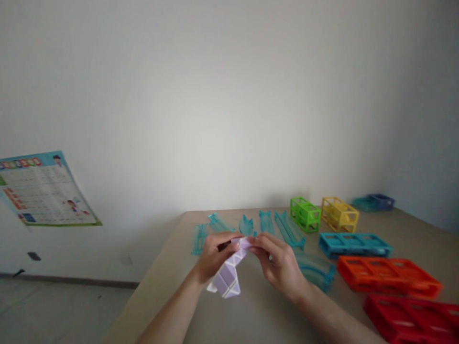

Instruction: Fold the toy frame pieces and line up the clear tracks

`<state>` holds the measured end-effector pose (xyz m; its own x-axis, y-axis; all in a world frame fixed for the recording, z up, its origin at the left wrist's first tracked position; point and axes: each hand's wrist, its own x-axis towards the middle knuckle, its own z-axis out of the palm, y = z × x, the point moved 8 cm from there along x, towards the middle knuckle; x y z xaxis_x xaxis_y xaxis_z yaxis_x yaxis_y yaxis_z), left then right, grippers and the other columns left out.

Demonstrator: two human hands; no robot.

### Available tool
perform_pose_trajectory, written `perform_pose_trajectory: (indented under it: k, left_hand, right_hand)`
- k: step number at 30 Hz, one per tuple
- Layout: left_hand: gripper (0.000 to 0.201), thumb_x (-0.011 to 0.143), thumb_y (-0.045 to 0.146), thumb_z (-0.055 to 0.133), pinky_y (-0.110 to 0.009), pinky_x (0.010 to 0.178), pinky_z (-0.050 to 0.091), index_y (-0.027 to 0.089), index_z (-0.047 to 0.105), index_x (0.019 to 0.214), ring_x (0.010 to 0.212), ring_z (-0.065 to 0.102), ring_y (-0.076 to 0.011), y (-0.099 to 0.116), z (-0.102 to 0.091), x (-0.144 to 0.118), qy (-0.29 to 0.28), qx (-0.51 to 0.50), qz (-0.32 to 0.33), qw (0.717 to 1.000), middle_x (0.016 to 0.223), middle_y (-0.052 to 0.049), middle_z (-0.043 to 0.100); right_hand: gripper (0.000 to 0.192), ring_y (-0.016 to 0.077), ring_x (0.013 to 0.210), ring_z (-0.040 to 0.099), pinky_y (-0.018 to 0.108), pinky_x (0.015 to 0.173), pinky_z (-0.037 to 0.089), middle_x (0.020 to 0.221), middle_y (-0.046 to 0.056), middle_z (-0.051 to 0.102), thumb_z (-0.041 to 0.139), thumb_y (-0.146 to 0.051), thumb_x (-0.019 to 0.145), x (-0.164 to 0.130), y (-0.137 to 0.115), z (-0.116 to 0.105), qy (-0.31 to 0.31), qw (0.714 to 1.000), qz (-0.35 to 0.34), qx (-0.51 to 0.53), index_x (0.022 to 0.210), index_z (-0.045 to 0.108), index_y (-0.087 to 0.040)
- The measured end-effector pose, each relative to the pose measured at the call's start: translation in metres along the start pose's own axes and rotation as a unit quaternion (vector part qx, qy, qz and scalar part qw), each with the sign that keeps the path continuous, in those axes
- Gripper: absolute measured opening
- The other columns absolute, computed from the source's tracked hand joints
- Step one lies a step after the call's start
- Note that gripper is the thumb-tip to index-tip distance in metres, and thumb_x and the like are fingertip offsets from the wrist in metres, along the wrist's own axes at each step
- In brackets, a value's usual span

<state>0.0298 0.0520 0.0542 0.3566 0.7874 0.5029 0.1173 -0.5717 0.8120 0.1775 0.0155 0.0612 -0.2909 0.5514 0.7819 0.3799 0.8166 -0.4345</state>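
A lilac and white snake puzzle (227,278), made of jointed triangular wedges, is held up over the table between my two hands. My left hand (214,255) grips its upper part, thumb in front and fingers behind. With thumb and fingertips, my right hand (275,258) pinches the top end piece. The folded lower part hangs below my left hand, its wedges bent into a compact zigzag. Some of the puzzle behind my left fingers is hidden.
Clear blue track pieces (266,222) lie beyond my hands. Rightward stand a green frame block (305,214), a yellow one (339,214), and flat frames in teal (355,245), orange (389,276) and red (412,317). A poster (50,191) hangs on the left wall.
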Motion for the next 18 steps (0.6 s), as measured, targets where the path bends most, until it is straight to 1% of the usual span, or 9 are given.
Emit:
perform_pose_trajectory:
  k: [3,5,7,9,10,12,13,15,18]
  left_hand:
    - [0.031,0.081,0.04,0.062,-0.027,0.071,0.047,0.015,0.074,0.094,0.08,0.063,-0.0204,0.006,-0.002,0.0,0.008,0.076,0.028,0.997,0.089,-0.009,0.072]
    - [0.031,0.083,0.04,0.06,-0.027,0.069,0.047,0.014,0.073,0.095,0.078,0.063,-0.0198,0.006,-0.003,0.0,0.014,0.099,0.035,0.994,0.089,-0.01,0.071]
    - [0.031,0.084,0.038,0.06,-0.026,0.067,0.046,0.014,0.072,0.098,0.076,0.062,-0.0185,0.007,-0.004,-0.001,0.026,0.119,0.058,0.991,0.087,-0.01,0.07]
    - [0.029,0.084,0.034,0.061,-0.026,0.068,0.046,0.014,0.071,0.102,0.076,0.061,-0.0177,0.01,-0.003,-0.002,0.037,0.148,0.096,0.984,0.087,-0.009,0.069]
    - [0.028,0.083,0.032,0.061,-0.027,0.07,0.046,0.014,0.07,0.104,0.077,0.06,-0.0177,0.011,-0.002,-0.003,0.038,0.164,0.113,0.979,0.087,-0.009,0.068]
    - [0.028,0.083,0.029,0.062,-0.028,0.073,0.046,0.014,0.069,0.106,0.079,0.06,-0.0179,0.012,0.0,-0.005,0.036,0.187,0.133,0.973,0.089,-0.01,0.067]
    - [0.029,0.083,0.029,0.062,-0.027,0.072,0.046,0.014,0.068,0.107,0.079,0.06,-0.0177,0.012,0.001,-0.006,0.035,0.191,0.133,0.972,0.089,-0.01,0.067]
    - [0.029,0.083,0.029,0.061,-0.027,0.07,0.047,0.014,0.068,0.107,0.076,0.059,-0.0172,0.01,0.001,-0.006,0.037,0.19,0.123,0.973,0.087,-0.009,0.066]
    - [0.029,0.084,0.031,0.06,-0.026,0.067,0.047,0.014,0.069,0.106,0.074,0.059,-0.0169,0.006,0.001,-0.005,0.045,0.186,0.098,0.977,0.085,-0.009,0.065]
  right_hand:
    - [0.028,0.0172,0.079,0.054,0.026,0.068,0.044,0.089,0.007,0.054,0.041,-0.01,0.093,0.0,-0.009,-0.001,-0.007,0.997,-0.054,-0.046,0.104,0.063,-0.024]
    - [0.03,0.0178,0.083,0.054,0.027,0.07,0.045,0.092,0.008,0.053,0.041,-0.01,0.093,0.001,-0.013,-0.002,-0.006,0.997,-0.062,-0.043,0.104,0.064,-0.025]
    - [0.025,0.0188,0.087,0.056,0.029,0.075,0.047,0.096,0.008,0.055,0.047,-0.014,0.091,0.002,-0.011,-0.004,0.005,0.999,-0.034,-0.013,0.109,0.061,-0.023]
    - [0.027,0.0195,0.087,0.059,0.029,0.076,0.049,0.098,0.008,0.059,0.055,-0.021,0.089,0.002,-0.002,-0.006,0.035,0.999,0.027,0.017,0.116,0.056,-0.021]
    - [0.028,0.0194,0.085,0.06,0.029,0.075,0.049,0.096,0.008,0.061,0.057,-0.024,0.088,0.002,0.004,-0.007,0.046,0.997,0.061,0.028,0.116,0.056,-0.019]
    - [0.021,0.0184,0.077,0.062,0.027,0.07,0.05,0.089,0.006,0.065,0.056,-0.028,0.089,0.0,0.014,-0.005,0.053,0.991,0.116,0.045,0.107,0.061,-0.018]
    - [0.017,0.0181,0.075,0.063,0.027,0.068,0.05,0.086,0.006,0.066,0.056,-0.029,0.09,0.0,0.017,-0.003,0.049,0.989,0.129,0.052,0.101,0.064,-0.019]
    - [0.014,0.0183,0.076,0.063,0.026,0.068,0.05,0.084,0.005,0.066,0.057,-0.03,0.09,0.001,0.017,0.0,0.045,0.989,0.128,0.057,0.092,0.066,-0.019]
    - [0.012,0.0182,0.079,0.062,0.027,0.07,0.05,0.087,0.006,0.065,0.059,-0.026,0.089,0.003,0.009,-0.002,0.065,0.993,0.088,0.044,0.093,0.068,-0.02]
